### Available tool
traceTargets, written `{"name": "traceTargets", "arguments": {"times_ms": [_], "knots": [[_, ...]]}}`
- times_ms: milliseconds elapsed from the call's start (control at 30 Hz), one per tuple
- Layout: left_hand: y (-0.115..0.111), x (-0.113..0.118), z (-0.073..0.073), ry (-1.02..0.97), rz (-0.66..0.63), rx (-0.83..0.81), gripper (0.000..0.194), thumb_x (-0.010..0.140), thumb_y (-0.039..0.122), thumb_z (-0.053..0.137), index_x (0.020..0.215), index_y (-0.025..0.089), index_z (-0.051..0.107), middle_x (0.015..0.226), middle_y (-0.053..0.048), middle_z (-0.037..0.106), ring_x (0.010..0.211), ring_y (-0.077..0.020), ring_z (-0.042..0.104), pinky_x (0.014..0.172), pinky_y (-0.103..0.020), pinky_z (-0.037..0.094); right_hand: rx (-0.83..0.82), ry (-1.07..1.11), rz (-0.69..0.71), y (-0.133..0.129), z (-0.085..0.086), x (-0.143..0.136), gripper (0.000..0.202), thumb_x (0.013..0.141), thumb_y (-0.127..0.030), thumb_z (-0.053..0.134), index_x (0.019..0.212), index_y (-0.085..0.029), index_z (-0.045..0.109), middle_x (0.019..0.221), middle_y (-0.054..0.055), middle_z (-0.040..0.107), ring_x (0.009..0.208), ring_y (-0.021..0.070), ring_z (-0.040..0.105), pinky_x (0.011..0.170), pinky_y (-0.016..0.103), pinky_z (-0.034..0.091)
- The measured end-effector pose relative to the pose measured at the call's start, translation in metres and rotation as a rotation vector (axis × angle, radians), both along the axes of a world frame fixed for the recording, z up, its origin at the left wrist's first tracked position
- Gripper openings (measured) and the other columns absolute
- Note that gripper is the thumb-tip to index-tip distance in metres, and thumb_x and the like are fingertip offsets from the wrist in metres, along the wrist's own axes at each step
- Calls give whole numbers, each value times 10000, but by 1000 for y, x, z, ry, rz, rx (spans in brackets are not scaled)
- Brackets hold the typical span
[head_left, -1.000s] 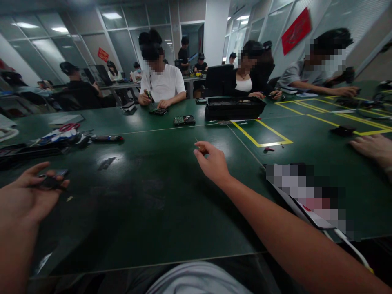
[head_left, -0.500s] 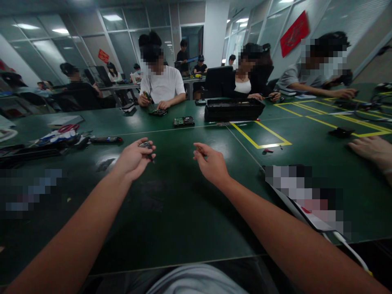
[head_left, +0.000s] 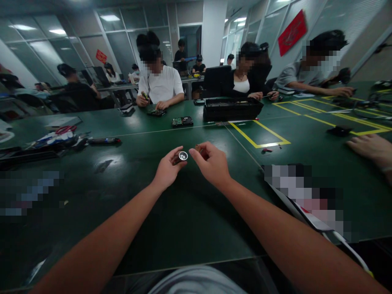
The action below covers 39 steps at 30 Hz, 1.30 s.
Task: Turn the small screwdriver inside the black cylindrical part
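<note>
Between the thumb and fingers of my left hand (head_left: pixel 168 169) is a small round metal cup-like part (head_left: pixel 183 156), its bright rim and hollow inside facing me. Just to the right, my right hand (head_left: pixel 212 163) pinches a tiny brownish piece (head_left: pixel 197 148), too small to name and partly covered by the fingers. Only a narrow gap separates the two hands. Both are held above the green table (head_left: pixel 183 224), near its middle.
A long black case (head_left: pixel 232 110) and a circuit-board device (head_left: pixel 182 121) lie ahead. Left are a dark pen-like tool (head_left: pixel 104 141) and a cluttered tray (head_left: pixel 45 143). A blurred-out flat device (head_left: pixel 300 196) lies right. Co-workers sit opposite; another person's hand (head_left: pixel 372 149) rests at right.
My left hand has moved right, close to my right hand, and turned so the metal part's round opening shows. My right hand has stayed nearly in place, still pinching the small piece.
</note>
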State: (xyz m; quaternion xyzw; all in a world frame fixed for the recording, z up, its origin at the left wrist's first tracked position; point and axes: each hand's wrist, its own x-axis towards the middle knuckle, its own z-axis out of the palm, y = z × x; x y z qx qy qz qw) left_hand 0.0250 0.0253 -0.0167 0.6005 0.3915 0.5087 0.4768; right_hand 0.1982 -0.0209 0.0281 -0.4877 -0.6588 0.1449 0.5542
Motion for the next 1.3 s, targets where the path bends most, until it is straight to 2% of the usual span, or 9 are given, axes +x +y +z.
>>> {"name": "traceTargets", "arguments": {"times_ms": [133,233,633,833,967,1067,1133,1233,1300], "knots": [[1,-7,-7,97,10,21,491,741,169,782,1225,197,704,1236,-103,701,1172,-268,648,1132,-480,441,30,204,56,1,-3,2,248,1000,-440,492,1000,-231,624,834,22,682,733,162,652,659,298,501],[1,-11,-11,110,10,33,487,754,176,779,1233,220,706,1261,-94,695,1203,-265,635,1150,-482,422,26,266,63,2,-4,3,243,1000,-448,498,1071,-242,606,912,37,707,825,182,696,712,320,538],[2,-14,-16,145,8,72,490,778,187,783,1257,260,711,1335,-75,673,1281,-266,597,1197,-488,372,20,169,41,3,-4,1,198,984,-406,538,1031,-232,620,899,41,740,826,196,719,780,356,554],[1,-16,-15,182,38,98,489,790,197,782,1268,274,710,1334,-59,680,1290,-264,595,1199,-483,368,-31,33,-64,3,5,5,279,919,-480,626,830,-217,656,716,21,695,619,167,615,585,306,438],[1,-17,-12,232,86,120,484,795,185,771,1268,266,711,1311,-59,693,1290,-271,597,1209,-485,354,-32,-7,-13,3,4,5,161,923,-354,569,961,-220,648,802,34,725,660,176,627,597,306,426],[-1,-17,-10,263,114,130,485,794,177,771,1266,271,713,1297,-54,701,1285,-278,600,1212,-491,349,-44,-43,43,3,3,4,152,893,-269,549,1020,-223,620,828,28,723,682,180,635,611,305,427],[-2,-17,-8,284,124,131,478,793,172,771,1257,279,720,1292,-47,703,1285,-282,598,1207,-493,355,-68,-71,33,3,4,3,148,912,-334,566,988,-222,625,760,14,697,630,173,608,586,302,406],[-5,-16,-5,324,119,149,453,794,163,772,1228,283,734,1269,-40,713,1258,-282,611,1183,-484,383,-78,-77,-18,4,5,3,314,969,-492,520,875,-221,649,657,6,651,564,163,569,557,305,373],[-7,-16,-4,350,108,166,437,797,161,771,1217,275,739,1244,-42,721,1226,-279,626,1157,-473,407,-60,-85,-32,5,5,4,354,990,-496,487,852,-221,663,645,10,649,559,164,568,561,308,370]]}}
